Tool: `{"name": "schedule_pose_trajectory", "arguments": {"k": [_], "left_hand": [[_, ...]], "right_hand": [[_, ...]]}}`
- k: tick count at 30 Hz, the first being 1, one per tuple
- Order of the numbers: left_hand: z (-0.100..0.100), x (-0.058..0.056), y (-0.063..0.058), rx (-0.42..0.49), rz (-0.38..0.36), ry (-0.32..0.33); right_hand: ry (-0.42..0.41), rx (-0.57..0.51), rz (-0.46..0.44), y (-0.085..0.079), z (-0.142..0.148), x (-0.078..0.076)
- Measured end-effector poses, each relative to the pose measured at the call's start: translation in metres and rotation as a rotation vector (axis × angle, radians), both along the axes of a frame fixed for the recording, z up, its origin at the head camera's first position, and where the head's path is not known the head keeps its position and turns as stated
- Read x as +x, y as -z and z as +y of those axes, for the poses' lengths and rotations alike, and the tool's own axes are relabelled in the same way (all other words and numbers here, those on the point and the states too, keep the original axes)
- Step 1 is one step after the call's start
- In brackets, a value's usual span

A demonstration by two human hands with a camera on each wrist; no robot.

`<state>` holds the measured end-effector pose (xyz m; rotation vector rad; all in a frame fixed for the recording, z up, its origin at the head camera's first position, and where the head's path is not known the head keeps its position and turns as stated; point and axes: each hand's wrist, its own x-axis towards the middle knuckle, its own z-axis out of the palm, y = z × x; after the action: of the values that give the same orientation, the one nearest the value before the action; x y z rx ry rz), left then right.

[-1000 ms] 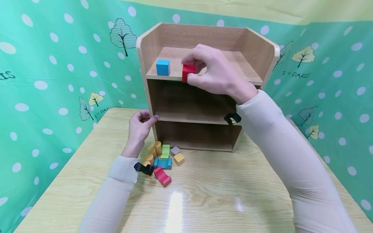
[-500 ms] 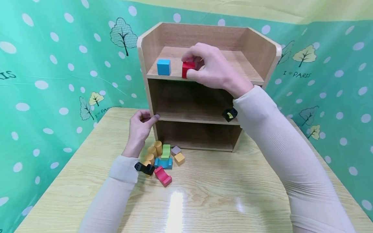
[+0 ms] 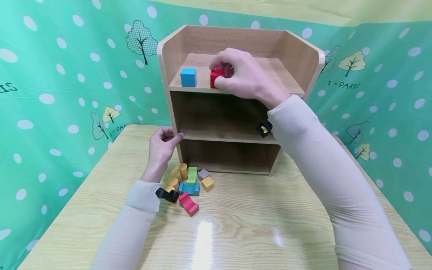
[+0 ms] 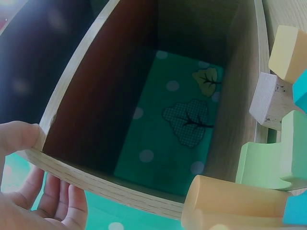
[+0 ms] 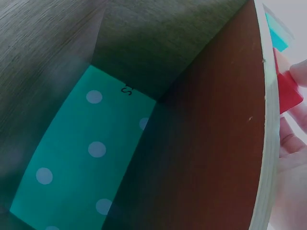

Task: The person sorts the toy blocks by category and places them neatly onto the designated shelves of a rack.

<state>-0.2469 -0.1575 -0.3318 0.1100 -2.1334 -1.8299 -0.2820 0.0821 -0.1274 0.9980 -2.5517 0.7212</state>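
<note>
In the head view my right hand (image 3: 241, 75) pinches a red cube (image 3: 216, 79) between thumb and fingers at the front of the top board of a wooden shelf unit (image 3: 233, 140). A blue cube (image 3: 188, 77) sits on that board, left of the red one. Lower down, my left hand (image 3: 162, 147) grips the unit's left side panel, its thumb at the middle board's front edge. In the left wrist view the fingers (image 4: 50, 199) lie along the panel's outer side. The right wrist view shows the red cube (image 5: 288, 88) at the board's edge, partly hidden.
Building blocks lie on the table (image 3: 256, 225) by the unit's lower left corner: several yellow cylinders (image 3: 182, 171), a green block (image 3: 192, 175), a blue curved block (image 3: 189, 189), a red curved block (image 3: 188, 204), a grey cube (image 3: 203, 174) and a yellow cube (image 3: 207, 183).
My right hand has moved the red cube back and slightly left, from before the top board's front edge to over the board. The left hand has kept its grip on the side panel.
</note>
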Motion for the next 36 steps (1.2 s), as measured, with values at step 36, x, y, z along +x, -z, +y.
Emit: {"name": "schedule_pose_trajectory", "arguments": {"k": [36], "left_hand": [[0.000, -0.001, 0.001, -0.013, -0.010, -0.003]], "right_hand": [[-0.012, -0.054, 0.021, 0.005, 0.021, 0.005]]}}
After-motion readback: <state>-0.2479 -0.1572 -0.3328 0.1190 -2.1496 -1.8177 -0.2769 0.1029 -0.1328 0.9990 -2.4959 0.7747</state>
